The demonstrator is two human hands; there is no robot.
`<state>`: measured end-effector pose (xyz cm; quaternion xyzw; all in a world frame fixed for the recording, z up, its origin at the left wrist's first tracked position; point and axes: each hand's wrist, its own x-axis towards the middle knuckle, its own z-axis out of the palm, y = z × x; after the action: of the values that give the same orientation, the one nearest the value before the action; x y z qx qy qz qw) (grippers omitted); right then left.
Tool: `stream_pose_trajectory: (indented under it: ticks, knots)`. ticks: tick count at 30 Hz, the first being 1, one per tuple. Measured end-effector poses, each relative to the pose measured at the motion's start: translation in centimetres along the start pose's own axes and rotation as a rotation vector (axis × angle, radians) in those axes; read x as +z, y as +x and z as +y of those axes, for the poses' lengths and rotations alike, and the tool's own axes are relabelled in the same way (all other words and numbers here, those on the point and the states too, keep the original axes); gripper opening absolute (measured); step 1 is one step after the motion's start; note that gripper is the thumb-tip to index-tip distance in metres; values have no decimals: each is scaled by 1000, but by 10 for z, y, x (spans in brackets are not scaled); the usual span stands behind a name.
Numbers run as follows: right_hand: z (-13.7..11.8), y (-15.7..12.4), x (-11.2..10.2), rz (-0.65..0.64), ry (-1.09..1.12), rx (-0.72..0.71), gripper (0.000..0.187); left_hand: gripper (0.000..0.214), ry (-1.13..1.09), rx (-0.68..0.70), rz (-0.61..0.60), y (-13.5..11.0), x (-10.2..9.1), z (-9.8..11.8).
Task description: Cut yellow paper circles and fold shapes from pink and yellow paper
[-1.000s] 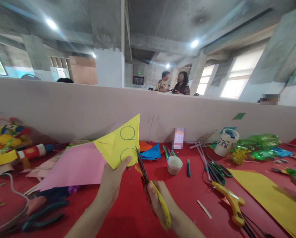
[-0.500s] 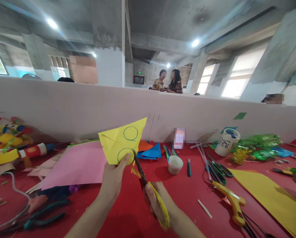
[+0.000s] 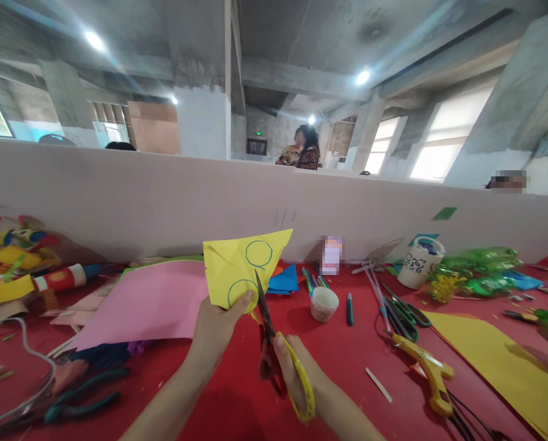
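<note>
Here, the right hand (image 3: 292, 367) sets scissors (image 3: 265, 309) against yellow paper (image 3: 237, 263) pinched by the left hand (image 3: 216, 327).
Nearest, the right fingers curl through the yellow loops, with the blades at the paper's lower edge. The left thumb and fingers clamp the bottom corner, holding it above the red table (image 3: 237, 398). Light and floppy, it seems steadiest gripped close to the blades. Farther off lie a pink sheet (image 3: 149, 303) and a small cup (image 3: 323, 304).

A long pale partition (image 3: 117, 196) runs behind the red counter (image 3: 237, 404). Beyond it stand a white-painted pillar (image 3: 203, 116) and a bare grey concrete ceiling (image 3: 301, 37) with round lamps (image 3: 362, 76) lit. Bright windows (image 3: 444, 153) glow at the right
</note>
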<state>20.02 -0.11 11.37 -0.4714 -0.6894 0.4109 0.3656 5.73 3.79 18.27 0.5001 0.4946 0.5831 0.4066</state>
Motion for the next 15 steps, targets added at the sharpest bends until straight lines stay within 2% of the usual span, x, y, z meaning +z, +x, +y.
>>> stream_pose_trajectory:
  ticks: [6, 15]
  knots:
    - [-2, -1, 3, 60, 20, -6, 74, 31, -24, 30, -22, 0, -1, 1]
    - [-4, -1, 6, 114, -12, -58, 70, 37, -100, -9, -30, -4, 1, 6]
